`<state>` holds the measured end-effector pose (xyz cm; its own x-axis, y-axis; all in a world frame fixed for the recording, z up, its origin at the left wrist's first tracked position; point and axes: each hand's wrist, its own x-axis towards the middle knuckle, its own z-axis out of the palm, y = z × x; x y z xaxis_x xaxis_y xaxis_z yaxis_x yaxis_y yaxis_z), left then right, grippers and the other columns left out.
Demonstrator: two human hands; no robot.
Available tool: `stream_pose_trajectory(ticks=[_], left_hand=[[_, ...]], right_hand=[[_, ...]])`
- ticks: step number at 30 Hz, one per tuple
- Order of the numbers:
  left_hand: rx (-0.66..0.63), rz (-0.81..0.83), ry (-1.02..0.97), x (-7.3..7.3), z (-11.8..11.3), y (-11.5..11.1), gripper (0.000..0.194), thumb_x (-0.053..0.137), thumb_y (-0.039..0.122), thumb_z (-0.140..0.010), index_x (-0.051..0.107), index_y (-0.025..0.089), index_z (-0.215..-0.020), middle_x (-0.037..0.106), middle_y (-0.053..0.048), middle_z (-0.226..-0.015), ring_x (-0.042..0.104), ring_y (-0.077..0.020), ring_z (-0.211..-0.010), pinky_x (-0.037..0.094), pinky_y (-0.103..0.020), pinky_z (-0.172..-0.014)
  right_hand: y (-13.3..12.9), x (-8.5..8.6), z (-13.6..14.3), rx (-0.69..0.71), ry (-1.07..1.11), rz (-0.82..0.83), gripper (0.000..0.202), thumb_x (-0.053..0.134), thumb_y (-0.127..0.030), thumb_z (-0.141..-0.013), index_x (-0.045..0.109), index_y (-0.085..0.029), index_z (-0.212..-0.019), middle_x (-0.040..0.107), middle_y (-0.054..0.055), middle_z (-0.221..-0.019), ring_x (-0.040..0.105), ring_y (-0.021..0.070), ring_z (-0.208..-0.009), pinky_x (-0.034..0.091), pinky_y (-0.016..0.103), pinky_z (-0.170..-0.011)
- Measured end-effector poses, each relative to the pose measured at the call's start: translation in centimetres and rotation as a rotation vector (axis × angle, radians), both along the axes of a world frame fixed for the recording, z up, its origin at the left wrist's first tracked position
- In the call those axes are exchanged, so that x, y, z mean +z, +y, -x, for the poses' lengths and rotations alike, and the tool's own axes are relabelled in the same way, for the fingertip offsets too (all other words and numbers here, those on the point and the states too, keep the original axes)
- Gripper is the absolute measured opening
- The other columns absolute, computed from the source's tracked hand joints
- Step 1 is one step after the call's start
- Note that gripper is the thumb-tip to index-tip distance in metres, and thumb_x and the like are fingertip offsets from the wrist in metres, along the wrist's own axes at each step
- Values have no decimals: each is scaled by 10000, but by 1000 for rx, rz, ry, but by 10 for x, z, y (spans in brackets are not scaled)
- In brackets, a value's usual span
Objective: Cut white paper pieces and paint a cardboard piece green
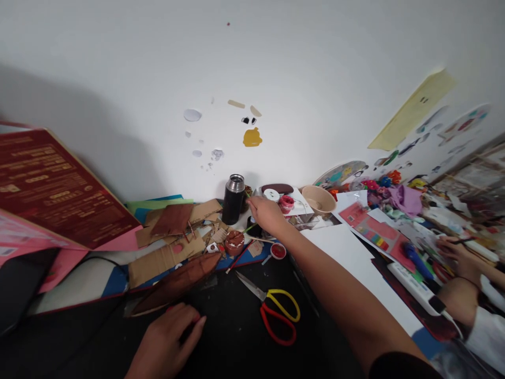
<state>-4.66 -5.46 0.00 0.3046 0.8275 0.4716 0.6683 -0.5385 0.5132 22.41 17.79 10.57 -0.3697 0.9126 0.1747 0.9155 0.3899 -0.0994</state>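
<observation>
Fingers of the right hand (268, 215) are drawn together just beside an uncapped black vacuum flask (232, 201), which stands upright near the wall (300, 100); whether they grasp anything cannot be told. Left hand (168, 339): thumb and fingers parted, released, above the black bench (224, 342), near a brown leaf-shaped piece (179, 279) and red-and-yellow-handled scissors (263, 297).

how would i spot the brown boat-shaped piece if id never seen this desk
Start at the black tabletop and find the person's left hand resting low in the view. Just beyond it, slanting along the clutter's near edge, is the boat-shaped piece. Unlike the paler tan cardboard strip behind it, it is dark brown, long and tapered.
</observation>
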Motion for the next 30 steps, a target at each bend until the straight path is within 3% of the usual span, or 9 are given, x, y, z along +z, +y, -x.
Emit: stream_pose_trajectory(ticks=[20, 30], left_hand=[[2, -23, 9, 3, 0, 1, 373, 545, 369, -1077, 614, 251, -730, 643, 40, -642, 655, -134, -557, 483, -243, -563], [-3, -14, 22, 1, 0, 1, 383, 529, 381, -1089, 630, 253, -742, 662, 37, -659, 665, -137, -573, 493, -248, -576]], right_hand=[[-3, 2, -11, 6, 96, -43, 330, 499, -229, -1111, 722, -222, -1354, 797, 95, -1299, 749, 261, -1130, 532, 325, -943], [1, 0, -9, 5, 73, -23, 359, 489, -187, -1094, 730, -194, -1360, 785, 134, -1294, 740, 269, -1134, 527, 334, -966]])
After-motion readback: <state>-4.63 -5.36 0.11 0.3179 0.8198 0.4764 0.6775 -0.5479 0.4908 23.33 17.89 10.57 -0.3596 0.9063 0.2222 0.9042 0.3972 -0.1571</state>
